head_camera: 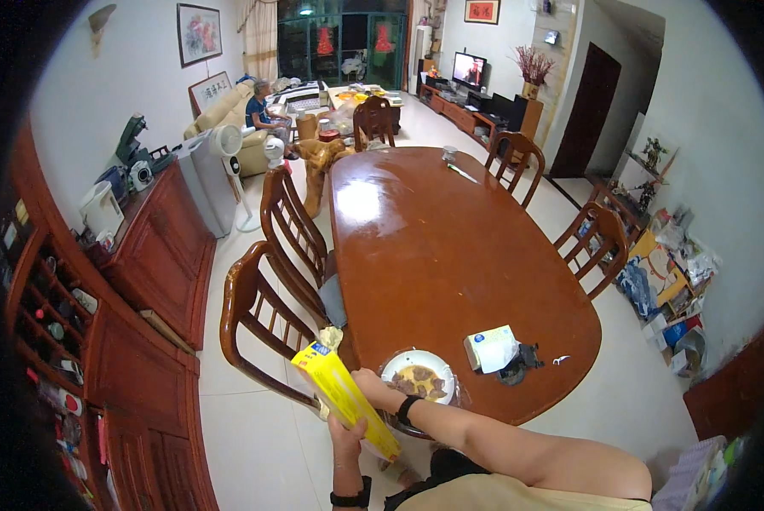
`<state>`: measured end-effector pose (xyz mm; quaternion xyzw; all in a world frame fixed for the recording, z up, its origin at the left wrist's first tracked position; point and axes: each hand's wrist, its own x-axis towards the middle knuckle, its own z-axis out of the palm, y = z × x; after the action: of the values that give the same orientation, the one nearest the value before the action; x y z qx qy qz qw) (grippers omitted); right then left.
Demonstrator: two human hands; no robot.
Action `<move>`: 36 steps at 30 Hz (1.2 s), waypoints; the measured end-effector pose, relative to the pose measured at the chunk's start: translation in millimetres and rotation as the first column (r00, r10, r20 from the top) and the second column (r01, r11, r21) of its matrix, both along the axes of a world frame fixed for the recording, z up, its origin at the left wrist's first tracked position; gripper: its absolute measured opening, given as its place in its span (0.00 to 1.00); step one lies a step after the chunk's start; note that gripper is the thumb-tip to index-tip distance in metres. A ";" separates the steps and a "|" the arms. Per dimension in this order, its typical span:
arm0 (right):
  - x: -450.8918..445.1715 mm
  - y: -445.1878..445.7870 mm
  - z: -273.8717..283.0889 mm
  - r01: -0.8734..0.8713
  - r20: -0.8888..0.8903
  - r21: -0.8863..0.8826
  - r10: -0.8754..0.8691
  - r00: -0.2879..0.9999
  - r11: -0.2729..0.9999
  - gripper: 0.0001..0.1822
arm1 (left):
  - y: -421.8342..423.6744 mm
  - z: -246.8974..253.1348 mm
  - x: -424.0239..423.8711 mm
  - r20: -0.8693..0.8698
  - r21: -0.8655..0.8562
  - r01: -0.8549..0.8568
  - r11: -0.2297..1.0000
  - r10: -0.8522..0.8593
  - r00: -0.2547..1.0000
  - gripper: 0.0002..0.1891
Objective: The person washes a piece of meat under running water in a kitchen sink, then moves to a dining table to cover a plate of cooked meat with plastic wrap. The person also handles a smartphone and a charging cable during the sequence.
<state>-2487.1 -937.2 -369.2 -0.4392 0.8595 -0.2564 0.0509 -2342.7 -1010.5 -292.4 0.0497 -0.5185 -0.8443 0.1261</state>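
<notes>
A long yellow carton [347, 399], of the kind that holds cling film, slants across in front of me with its far end pointing up and left. My left hand [345, 435] grips it from the near-left side, near its lower half. My right hand [372, 388] reaches across to the carton's right side; its fingers are partly hidden there, so their grasp is unclear. Just right of that hand, a white plate [447, 364] holds pieces of meat [417, 382] in yellowish liquid. Clear plastic film [457, 391] shows around the plate's rim. Both wrists wear black bands.
On the wooden table [446, 255] stand a tissue box [492, 348], a black object [522, 365] and a small white pick [561, 360]. A pen [464, 172] and a jar [450, 153] lie farther off. Chairs [264, 313] flank the table. A person [267, 115] sits on a sofa.
</notes>
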 end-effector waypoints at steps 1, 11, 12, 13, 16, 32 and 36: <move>1.5 1.2 -4.6 -0.006 -0.060 0.018 0.007 0.998 1.000 0.12 | 6.0 20.6 1.5 -0.077 -0.038 -0.034 0.999 0.032 0.997 0.26; 13.6 -1.9 -13.8 -0.003 -0.290 0.281 0.087 0.953 0.960 0.10 | 29.6 128.2 82.8 -0.368 0.331 -0.260 0.907 0.378 0.850 0.35; 15.4 -5.2 -12.0 -0.016 -0.313 0.321 0.122 0.942 0.947 0.11 | 26.6 134.9 91.5 -0.341 0.268 -0.338 0.902 0.417 0.843 0.35; 15.4 -4.1 -9.7 -0.020 -0.337 0.369 0.153 0.929 0.929 0.12 | 22.3 132.3 103.0 -0.230 0.201 -0.412 0.889 0.452 0.862 0.36; 19.2 -9.7 15.6 -0.041 -0.396 0.564 0.314 0.863 0.825 0.14 | 11.5 112.0 150.8 0.224 0.019 -0.506 0.862 0.490 0.842 0.36; -1.1 -81.3 159.8 0.081 -0.471 0.360 0.106 0.876 0.929 0.08 | -139.4 14.0 378.6 0.295 -0.582 -0.499 0.642 0.739 0.605 0.29; -27.6 17.7 171.4 0.301 -0.242 -0.150 -0.330 0.912 0.942 0.12 | -216.9 30.8 407.9 0.387 -0.673 -0.409 0.616 0.765 0.515 0.23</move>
<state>-2514.6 -919.5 -197.8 -0.3267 0.9029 -0.2471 -0.1302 -1934.8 -1227.4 -261.6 0.4815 -0.6755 -0.5053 0.2379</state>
